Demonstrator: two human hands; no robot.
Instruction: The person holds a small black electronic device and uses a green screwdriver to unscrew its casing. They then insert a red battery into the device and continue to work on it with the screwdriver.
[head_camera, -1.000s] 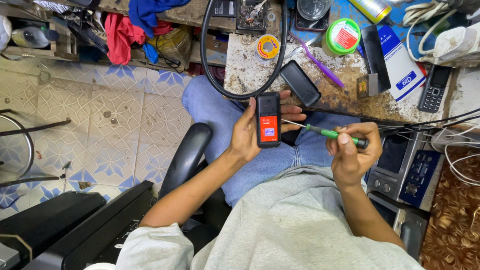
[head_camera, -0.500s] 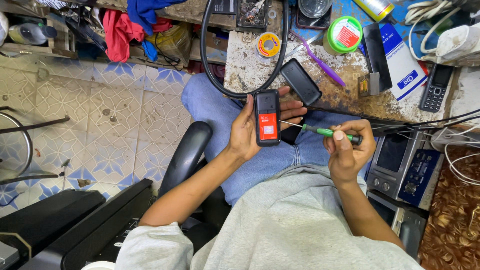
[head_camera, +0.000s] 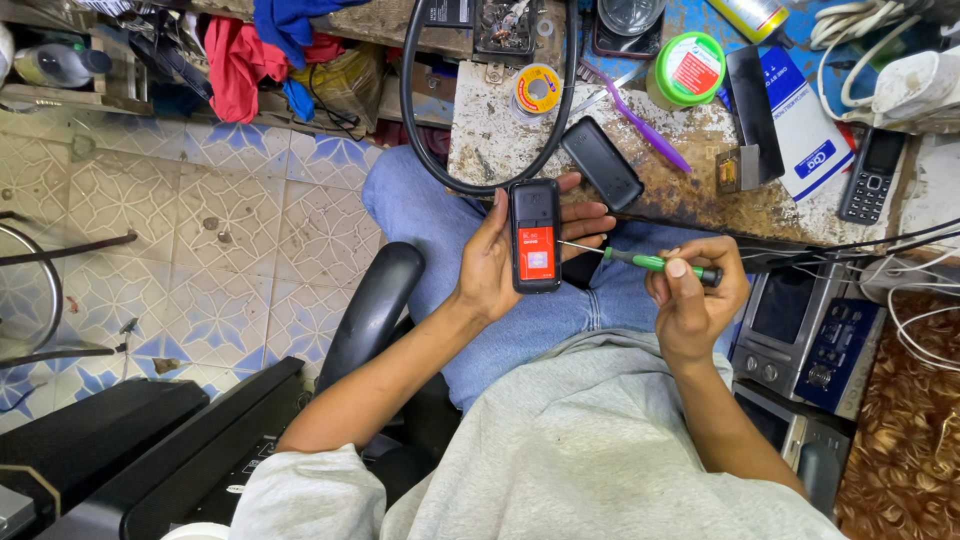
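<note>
My left hand (head_camera: 500, 262) grips a small black phone (head_camera: 535, 236) with its back cover off, so a red battery shows. My right hand (head_camera: 692, 296) holds a green-handled screwdriver (head_camera: 650, 263), whose thin metal tip touches the phone's right edge. Both hands hover over my lap in blue jeans, just in front of the worn workbench (head_camera: 690, 190). The phone's black back cover (head_camera: 601, 163) lies on the bench beside my left fingertips.
On the bench lie a purple toothbrush (head_camera: 640, 121), a solder spool (head_camera: 537, 90), a green-lidded round tin (head_camera: 688, 70), a black keypad phone (head_camera: 871, 175) and a white-and-blue box (head_camera: 795, 120). A black cable loop (head_camera: 420, 130) hangs over the bench edge. Chair armrest (head_camera: 372, 305) at left, grey equipment (head_camera: 805, 330) at right.
The phone and both hands have stayed almost in place; the screwdriver tip has shifted slightly against the phone's side.
</note>
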